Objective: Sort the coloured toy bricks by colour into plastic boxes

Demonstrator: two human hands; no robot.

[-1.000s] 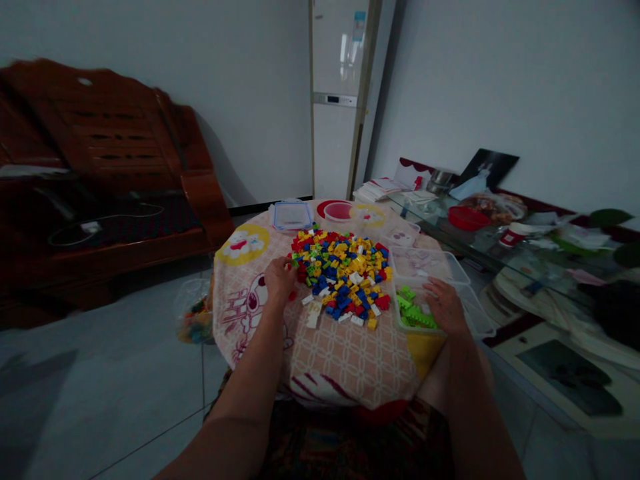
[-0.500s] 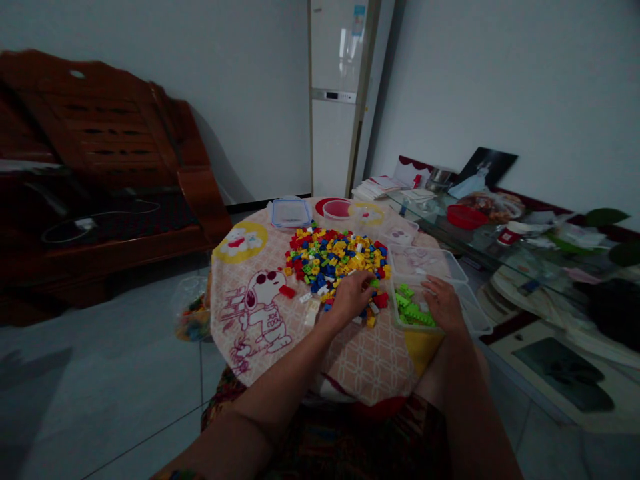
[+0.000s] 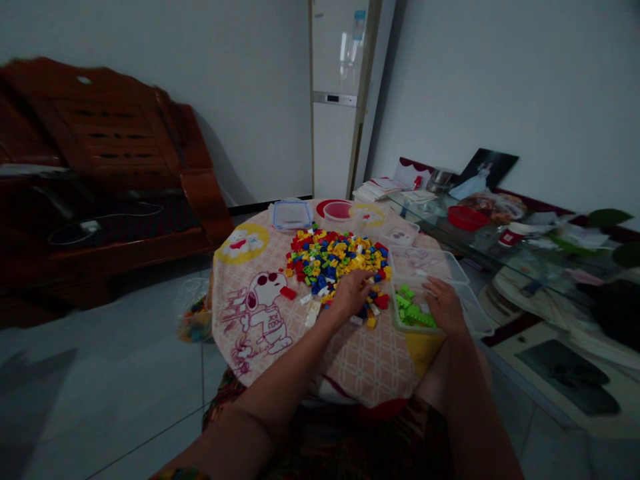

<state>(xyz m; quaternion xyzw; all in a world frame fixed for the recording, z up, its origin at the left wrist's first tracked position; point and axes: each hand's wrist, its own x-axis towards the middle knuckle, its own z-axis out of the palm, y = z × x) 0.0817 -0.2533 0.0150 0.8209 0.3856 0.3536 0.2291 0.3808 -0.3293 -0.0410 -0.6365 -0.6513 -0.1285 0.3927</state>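
Note:
A mixed heap of toy building bricks (image 3: 330, 257), in red, yellow, blue, green and white, covers the middle of a small round table. My left hand (image 3: 352, 293) is at the heap's near right edge, fingers bent and drawn together; what they hold, if anything, is hidden. Light green bricks (image 3: 413, 312) lie in a clear plastic box (image 3: 395, 319) to the right of the heap. Over that box's right side rests my right hand (image 3: 444, 307), its fingers loosely apart and nothing visible in them. A single red brick (image 3: 288, 293) lies apart on the left.
A patterned cloth (image 3: 365, 367) covers the table. Clear lids and boxes (image 3: 425, 262) and a pink-red tub (image 3: 337, 211) stand toward its back and right. A cluttered glass table (image 3: 480, 240) is on the right, a wooden bench (image 3: 120, 153) on the left.
A green brick seen beside my left fingertips is no longer visible there. My left hand has shifted very slightly; my right hand stays over the box.

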